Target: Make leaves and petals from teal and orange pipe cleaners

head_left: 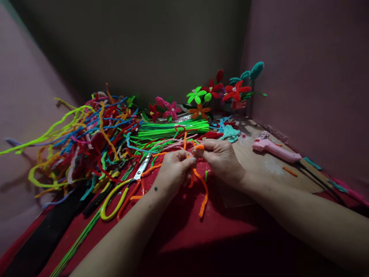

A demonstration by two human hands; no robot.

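Note:
Both of my hands meet over the middle of the red cloth, pinching orange pipe cleaners (203, 192) between their fingertips. My left hand (175, 171) is closed on the orange strands, some of which stick out above and hang below the fingers. My right hand (223, 159) is closed as well, its thumb and forefinger on a short orange end. The exact join between the fingertips is hidden. Just left of my left hand lie scissors (115, 200) with yellow and orange handles. A bundle of green pipe cleaners (173, 129) lies beyond my hands.
A tangled heap of coloured pipe cleaners (86, 138) fills the left side. Finished fuzzy flowers (197, 95) stand along the back wall. At right, a pink glue gun (276, 148) rests on a brown board (253, 171), its black cable trailing right. Black-handled pliers (99, 198) lie by the scissors.

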